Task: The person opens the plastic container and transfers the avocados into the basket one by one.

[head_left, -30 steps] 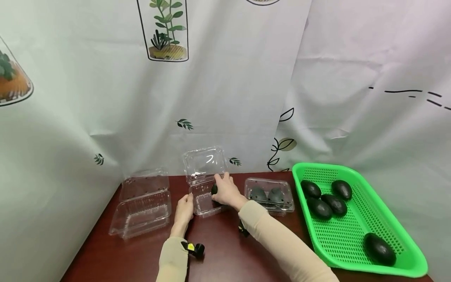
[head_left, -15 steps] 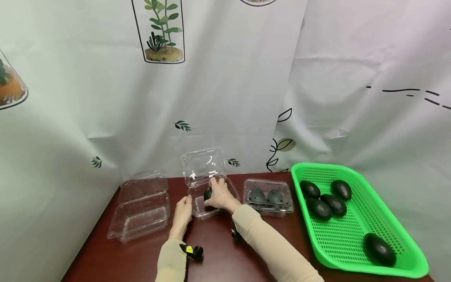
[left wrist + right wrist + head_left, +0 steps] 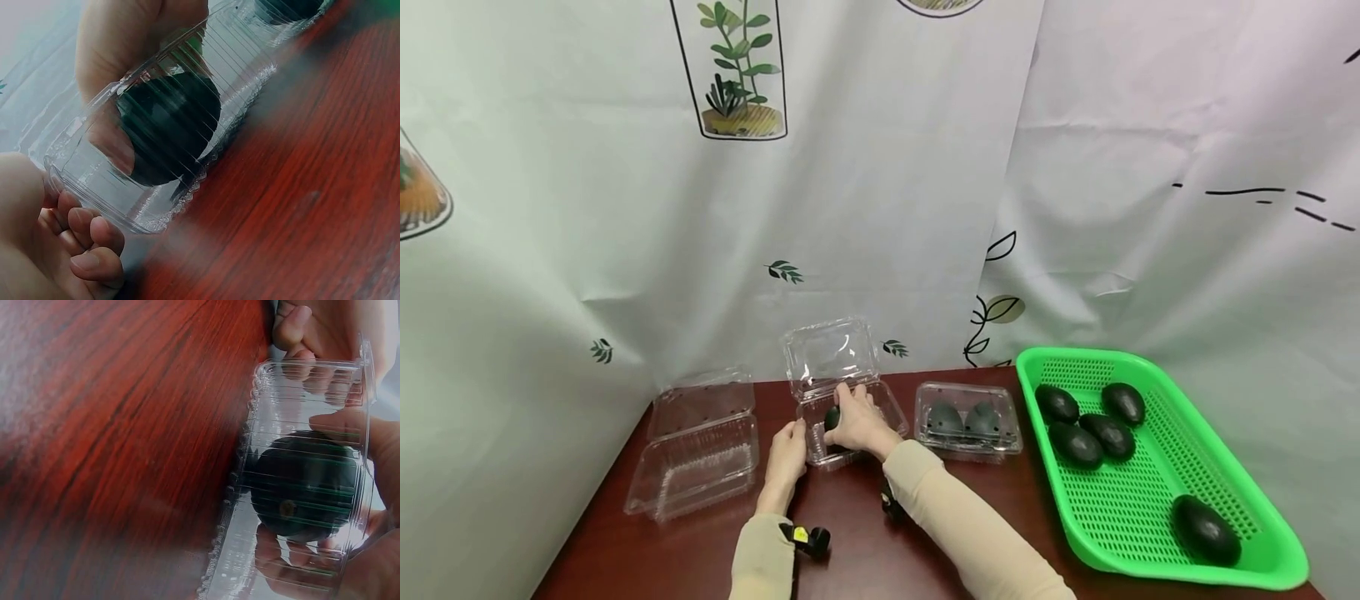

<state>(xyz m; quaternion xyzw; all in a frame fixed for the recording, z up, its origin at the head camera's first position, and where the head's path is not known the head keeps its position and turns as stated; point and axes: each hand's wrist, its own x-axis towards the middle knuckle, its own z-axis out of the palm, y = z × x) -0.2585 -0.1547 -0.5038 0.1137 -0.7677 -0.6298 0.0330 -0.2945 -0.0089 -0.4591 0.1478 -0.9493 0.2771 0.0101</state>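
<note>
Avocado going into the middle box

Left to right: an open spare box (image 3: 696, 454) sits off to the left. My left hand (image 3: 784, 454) steadies the near-left corner of the open box (image 3: 850, 417), fingers (image 3: 94, 240) curled at its rim. My right hand (image 3: 857, 421) is down inside it, fingers (image 3: 337, 422) wrapped round the avocado (image 3: 832, 417), which looks just about on the bottom. Next, I reckon: let go and pull out without tipping the box. Further right on the worktop (image 3: 865, 550), a closed box (image 3: 967, 421) and the green tray (image 3: 1157, 467).
</note>
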